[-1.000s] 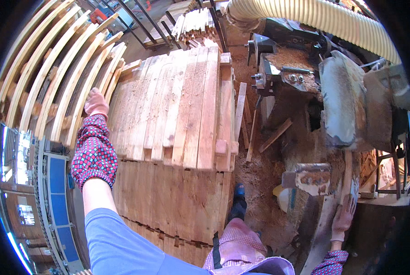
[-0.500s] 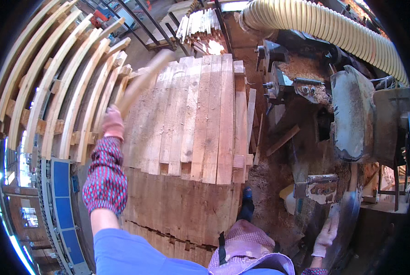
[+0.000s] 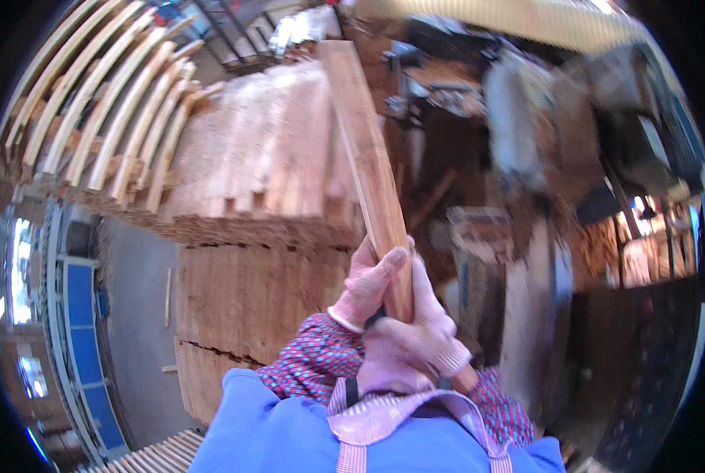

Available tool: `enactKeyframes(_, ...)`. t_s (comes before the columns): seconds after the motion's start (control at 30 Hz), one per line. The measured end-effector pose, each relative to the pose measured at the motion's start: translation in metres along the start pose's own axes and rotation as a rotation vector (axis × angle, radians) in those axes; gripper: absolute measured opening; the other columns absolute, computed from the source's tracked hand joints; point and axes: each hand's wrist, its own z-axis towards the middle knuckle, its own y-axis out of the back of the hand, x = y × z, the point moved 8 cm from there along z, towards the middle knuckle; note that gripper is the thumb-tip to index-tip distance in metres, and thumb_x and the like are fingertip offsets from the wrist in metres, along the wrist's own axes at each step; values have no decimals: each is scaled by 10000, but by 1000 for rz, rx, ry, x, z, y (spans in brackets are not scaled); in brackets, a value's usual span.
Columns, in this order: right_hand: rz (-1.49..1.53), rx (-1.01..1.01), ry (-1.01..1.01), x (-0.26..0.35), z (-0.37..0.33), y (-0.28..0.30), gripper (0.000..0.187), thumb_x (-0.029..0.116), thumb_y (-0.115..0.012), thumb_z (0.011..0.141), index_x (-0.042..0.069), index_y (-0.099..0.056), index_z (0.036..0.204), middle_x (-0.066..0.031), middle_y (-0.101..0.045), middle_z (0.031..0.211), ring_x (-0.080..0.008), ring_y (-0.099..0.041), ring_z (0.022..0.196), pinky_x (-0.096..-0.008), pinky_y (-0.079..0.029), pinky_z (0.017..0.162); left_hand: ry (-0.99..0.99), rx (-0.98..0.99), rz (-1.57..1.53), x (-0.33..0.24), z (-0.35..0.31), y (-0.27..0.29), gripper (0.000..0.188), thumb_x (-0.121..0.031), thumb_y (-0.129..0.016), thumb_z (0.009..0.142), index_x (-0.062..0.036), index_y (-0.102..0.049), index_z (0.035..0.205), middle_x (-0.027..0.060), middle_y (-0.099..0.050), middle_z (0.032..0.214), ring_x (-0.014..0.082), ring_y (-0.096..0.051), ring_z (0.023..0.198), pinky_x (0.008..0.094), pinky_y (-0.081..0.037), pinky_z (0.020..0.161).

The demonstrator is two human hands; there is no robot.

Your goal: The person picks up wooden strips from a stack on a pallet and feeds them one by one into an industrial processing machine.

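Note:
A wooden board (image 3: 364, 150) is held up in front of my chest, its far end pointing away over the edge of a stack of planks (image 3: 250, 142). My left hand (image 3: 367, 288), in a pale pink glove, grips its near part from the left, thumb lying across the top. Against the right side and near end of the board, my right hand (image 3: 425, 323), gloved too, is closed around it. Part of each hand's fingers is hidden under the board.
Slatted wooden strips (image 3: 100, 102) are stacked at the far left. To the right stands a dusty machine (image 3: 518, 118), with a ribbed cream hose (image 3: 518, 20) above it. A lower wood stack (image 3: 258, 284) lies in front of my left side. Blue panels (image 3: 84, 315) line the left.
My left hand has swung the board in from the left over the stack to my front. My right hand has come up from the lower right onto it. The view has turned right.

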Motion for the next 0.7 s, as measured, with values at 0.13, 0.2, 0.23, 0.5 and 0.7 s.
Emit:
enactKeyframes(0.13, -50, -262, -15, -66, -96, 44, 860, 211, -754, 817, -22, -291, 1502, -294, -504, 1382, -376, -565, 1233, -378, -464, 1016, 57, -128, -83, 86, -62, -54, 526, -472, -450, 1025, -10, -563, 1250, 110, -650, 1098, 221, -649, 972, 388, -536, 888)
enactKeyframes(0.2, -166, -282, -41, -87, -159, 62, 821, 200, -739, 824, -27, -315, 1489, -295, -483, 1400, -382, -552, 1246, -381, -464, 1020, 60, -130, -1, 132, -85, -62, 519, -458, -445, 1028, -7, -559, 1257, 120, -658, 1089, 221, -655, 947, 377, -551, 850)
enactKeyframes(0.23, -227, -319, -52, -99, -196, 76, 797, 201, -725, 823, -17, -335, 1483, -283, -481, 1407, -389, -551, 1240, -396, -473, 1013, 134, -125, -73, 156, -94, -65, 503, -448, -450, 1028, -10, -553, 1254, 124, -662, 1077, 219, -657, 925, 372, -556, 826)
enactKeyframes(0.5, -949, -541, -372, -227, -380, 117, 598, 250, -599, 881, 3, -459, 1408, -254, -466, 1429, -439, -483, 1261, -509, -374, 1078, 189, -103, -131, 192, -142, -82, 497, -474, -529, 990, -31, -509, 1214, 144, -663, 1036, 214, -655, 806, 362, -584, 719)
enactKeyframes(0.7, -1255, -589, -128, -222, -183, 195, 463, 223, -491, 949, -4, -504, 1352, -212, -485, 1421, -398, -447, 1296, -487, -324, 1121, 200, -99, -147, 189, -136, -74, 526, -502, -561, 968, -14, -549, 1165, 136, -680, 1014, 186, -657, 790, 338, -577, 709)
